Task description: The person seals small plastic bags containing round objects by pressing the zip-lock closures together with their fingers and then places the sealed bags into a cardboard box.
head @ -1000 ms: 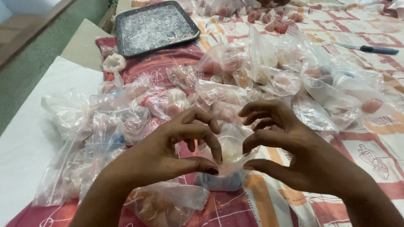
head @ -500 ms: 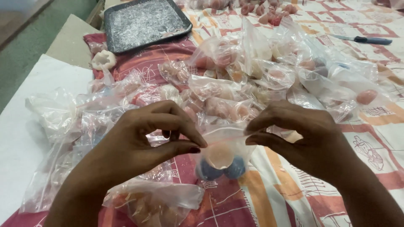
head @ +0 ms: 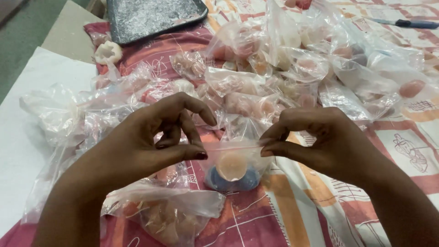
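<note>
Fingers of my left hand and my right hand are pinched together on the two ends of the seal strip of a small clear zip bag, which hangs between them. Under the strip, inside the bag, sit a pale peach disc and a blue round piece. Beyond my fingertips lies a heap of filled clear bags; farther off, past my left fingers, is a dark tray.
</note>
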